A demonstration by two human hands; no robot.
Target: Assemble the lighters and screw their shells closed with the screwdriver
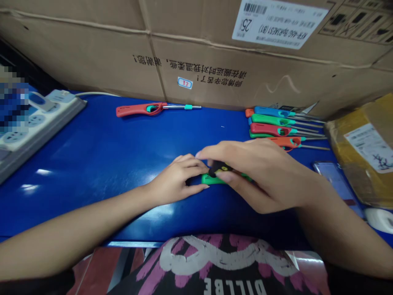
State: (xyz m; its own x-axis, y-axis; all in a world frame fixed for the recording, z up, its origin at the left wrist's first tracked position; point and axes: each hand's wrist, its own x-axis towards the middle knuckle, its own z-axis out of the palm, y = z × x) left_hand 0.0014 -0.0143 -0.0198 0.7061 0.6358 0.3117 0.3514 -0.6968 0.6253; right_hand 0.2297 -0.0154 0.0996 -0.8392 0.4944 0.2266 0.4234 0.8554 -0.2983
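Observation:
A green gas lighter [207,179] lies on the blue table in front of me, largely covered by my hands. My left hand [176,180] has its thumb and fingers closed around the lighter's left end. Just above the lighter, my right hand [260,172] grips a black-and-yellow handle that looks like a screwdriver [218,167]. The screwdriver's tip is out of sight, so I cannot tell whether it touches the lighter.
A red lighter [138,110] lies at the back left. Several coloured lighters [273,119] are stacked at the back right. A cardboard box [190,49] walls off the rear. A power strip [37,119], phone [337,184], taped parcel [362,151] and white roll [379,219] flank the work area.

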